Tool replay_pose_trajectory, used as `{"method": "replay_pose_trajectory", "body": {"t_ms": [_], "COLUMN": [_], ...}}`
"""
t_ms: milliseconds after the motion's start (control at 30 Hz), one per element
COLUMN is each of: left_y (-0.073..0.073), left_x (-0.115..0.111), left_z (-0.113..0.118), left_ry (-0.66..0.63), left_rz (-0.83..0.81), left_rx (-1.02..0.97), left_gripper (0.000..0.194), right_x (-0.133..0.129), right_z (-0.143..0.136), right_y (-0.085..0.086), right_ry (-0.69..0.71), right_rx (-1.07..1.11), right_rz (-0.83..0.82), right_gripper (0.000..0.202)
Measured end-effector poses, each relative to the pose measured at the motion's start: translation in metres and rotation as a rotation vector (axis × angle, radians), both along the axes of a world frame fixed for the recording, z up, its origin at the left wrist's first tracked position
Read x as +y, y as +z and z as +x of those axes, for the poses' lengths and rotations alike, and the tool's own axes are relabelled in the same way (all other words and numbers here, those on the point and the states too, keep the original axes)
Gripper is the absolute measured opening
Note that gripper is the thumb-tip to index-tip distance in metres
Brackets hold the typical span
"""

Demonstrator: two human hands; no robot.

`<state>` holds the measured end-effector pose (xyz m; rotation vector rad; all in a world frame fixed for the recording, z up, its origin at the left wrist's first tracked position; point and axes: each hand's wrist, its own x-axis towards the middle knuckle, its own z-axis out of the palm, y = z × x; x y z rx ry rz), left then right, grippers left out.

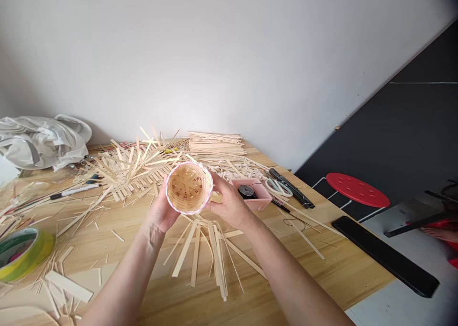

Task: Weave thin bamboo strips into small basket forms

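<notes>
A small round woven basket [189,185] is held up over the table, its mouth turned toward me. Pink and white wrapping runs around its rim, and the woven inside and base show. My left hand [161,206] grips its left side, fingers mostly hidden behind the wall. On the other side my right hand [229,199] is closed on the basket, near a small light loop or handle at its edge. Below it, a bundle of loose flat strips [211,249] fans out on the tabletop toward me.
Woven strip work [132,166] and a stack of strips [216,143] lie at the back. To the right are a pink box [259,192] with a black roll, scissors [278,187] and a black tool [293,188]. Tape [25,252] sits left; a red stool [358,189] stands beyond the table.
</notes>
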<state>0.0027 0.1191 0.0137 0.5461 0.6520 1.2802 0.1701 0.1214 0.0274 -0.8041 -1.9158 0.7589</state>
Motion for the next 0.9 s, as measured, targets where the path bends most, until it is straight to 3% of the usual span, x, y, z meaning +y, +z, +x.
{"method": "replay_pose_trajectory", "body": {"t_ms": [233, 700, 900], "left_y": [-0.003, 0.008, 0.009], "left_x": [0.002, -0.005, -0.007], "left_z": [-0.001, 0.0, 0.003], "left_ry": [-0.032, -0.074, -0.123], "left_rz": [0.056, 0.043, 0.169], "left_rx": [0.016, 0.06, 0.092], "left_gripper": [0.04, 0.044, 0.042], "right_x": [0.0, -0.009, -0.013], "right_z": [-0.002, -0.004, -0.009], "right_y": [0.002, 0.007, 0.012], "right_ry": [-0.008, -0.074, -0.122], "right_rx": [0.001, -0.052, -0.023], "right_rz": [0.015, 0.156, 0.145], "right_gripper": [0.068, 0.061, 0.087]}}
